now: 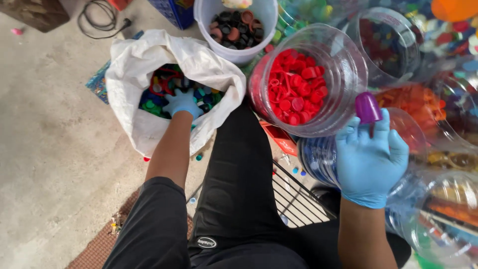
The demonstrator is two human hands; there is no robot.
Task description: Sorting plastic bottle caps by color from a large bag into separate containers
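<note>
Right hand [369,162], blue glove, pinches a purple cap [368,107] at its fingertips, held up just beside the clear jar of red caps [298,84]. Left hand [182,103], also gloved, is down in the white sack [144,65] w/ fingers spread over mixed coloured caps [159,84]. Behind the sack: white bucket [236,52] w/ dark caps. More clear jars at right hold blue & orange caps. Sack sits on the concrete floor [50,139].
</note>
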